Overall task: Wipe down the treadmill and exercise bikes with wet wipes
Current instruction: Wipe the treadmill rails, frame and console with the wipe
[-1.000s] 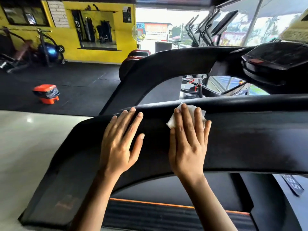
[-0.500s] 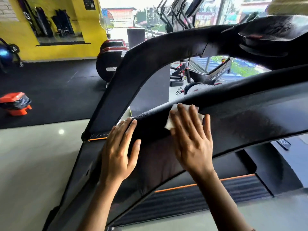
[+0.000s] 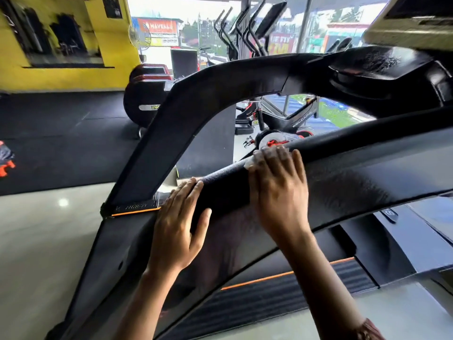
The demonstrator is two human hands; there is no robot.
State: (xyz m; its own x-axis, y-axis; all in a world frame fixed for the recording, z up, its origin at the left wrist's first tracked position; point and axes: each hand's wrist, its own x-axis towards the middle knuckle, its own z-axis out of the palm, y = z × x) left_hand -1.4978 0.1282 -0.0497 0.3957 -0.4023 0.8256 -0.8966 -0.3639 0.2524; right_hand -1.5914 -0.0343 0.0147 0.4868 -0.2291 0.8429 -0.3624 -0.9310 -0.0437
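In the head view, a black treadmill fills most of the frame. Its padded handrail [image 3: 355,173] slants from lower left of centre up to the right edge.

The right hand [image 3: 277,190] lies just right of centre on this handrail. Its fingers are stretched out and laid over the crest of the rail, not clenched, and they press a white wet wipe [image 3: 250,164] flat against the padding. The wipe is mostly hidden under the fingers. Only a crumpled edge shows at the left side of the hand and a little at the fingertips.

The left hand [image 3: 176,229] rests lower and to the left on the same rail, near where it meets the side frame. It is released and grasps nothing: palm down, fingers straight, thumb spread to the right.

Above the hands, a broad black upright [image 3: 196,114] arches up and right to the console [image 3: 382,69] in the upper right. Under the forearms at the bottom of the frame lies the ribbed belt [image 3: 282,298], edged by an orange stripe [image 3: 269,278].

Through the gap between rail and upright, an exercise bike [image 3: 294,123] stands before the windows. A yellow wall [image 3: 115,45] fills the upper left, with a fan [image 3: 139,36] beside it. Dark floor mats [image 3: 61,133] lie below the wall, and pale floor [image 3: 36,241] takes the lower left.
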